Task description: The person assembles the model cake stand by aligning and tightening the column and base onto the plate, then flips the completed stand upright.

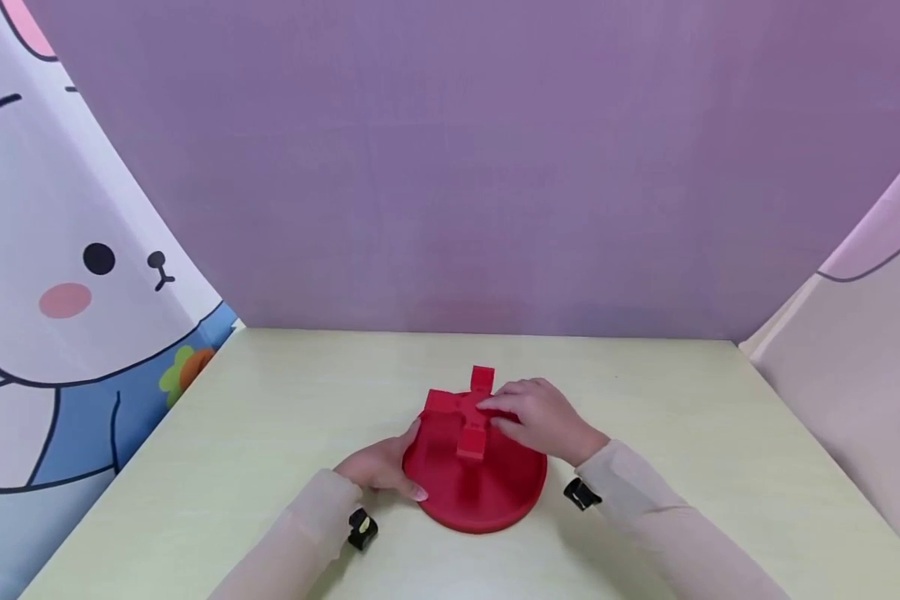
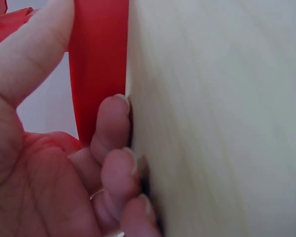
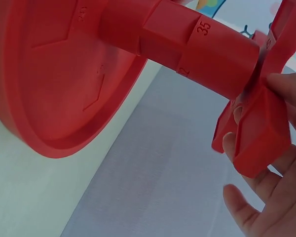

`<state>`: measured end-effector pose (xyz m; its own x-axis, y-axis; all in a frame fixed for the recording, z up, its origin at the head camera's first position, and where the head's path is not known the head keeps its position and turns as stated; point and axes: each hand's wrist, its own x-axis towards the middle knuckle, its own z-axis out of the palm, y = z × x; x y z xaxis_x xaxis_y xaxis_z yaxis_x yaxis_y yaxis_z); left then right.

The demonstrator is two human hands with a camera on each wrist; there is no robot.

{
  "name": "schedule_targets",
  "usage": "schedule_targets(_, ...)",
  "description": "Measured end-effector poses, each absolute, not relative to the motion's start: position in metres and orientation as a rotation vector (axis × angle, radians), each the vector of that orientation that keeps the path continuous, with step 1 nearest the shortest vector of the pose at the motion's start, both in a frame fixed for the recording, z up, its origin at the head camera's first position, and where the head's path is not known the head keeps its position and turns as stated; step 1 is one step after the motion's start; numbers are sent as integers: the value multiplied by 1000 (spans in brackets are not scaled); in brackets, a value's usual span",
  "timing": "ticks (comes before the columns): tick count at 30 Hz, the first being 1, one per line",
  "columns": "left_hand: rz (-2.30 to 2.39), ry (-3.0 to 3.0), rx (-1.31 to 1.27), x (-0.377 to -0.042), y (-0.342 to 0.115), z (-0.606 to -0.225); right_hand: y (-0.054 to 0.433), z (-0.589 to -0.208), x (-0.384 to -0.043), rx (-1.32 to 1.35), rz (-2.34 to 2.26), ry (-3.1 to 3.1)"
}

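Up beyond both hands, the purple backdrop point(image 1: 480, 167) filled the far side, and under them spread the pale table point(image 1: 285, 392). Well out past the left hand hung a panel with a cartoon animal point(image 1: 97, 333), all blush cheek and dot eye.

Then the main attraction, right between the hands! The red round base point(image 1: 487, 504) lay flat on the table, its rim in the grip of the left hand point(image 1: 384, 464), fingers bent low against the edge. That hold looked meant to steady it. From the base rose a stout red column point(image 3: 182, 44), standing down and inward of the right hand point(image 1: 543, 417). And on top sat the red cross piece point(image 1: 472, 414), one block-ended arm pinched in the right hand's curled fingers, a grip that seemed suited to guiding the piece or turning it.

Now for the lettering! Below the right hand's hold, the column showed a raised "35" point(image 3: 203, 28), with what read as "12" point(image 3: 183, 72) beside it. Small marks on the base were too faint to call with confidence, and no brand name could be made out.
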<state>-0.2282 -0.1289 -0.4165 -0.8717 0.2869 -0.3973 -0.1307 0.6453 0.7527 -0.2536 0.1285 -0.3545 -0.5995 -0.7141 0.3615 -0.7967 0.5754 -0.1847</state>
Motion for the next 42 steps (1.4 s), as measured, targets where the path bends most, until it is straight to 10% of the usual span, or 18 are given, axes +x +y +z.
schedule_targets(42,1126,2386,149,-227,-129,-415,130,-352,-245,1203,475,-2662)
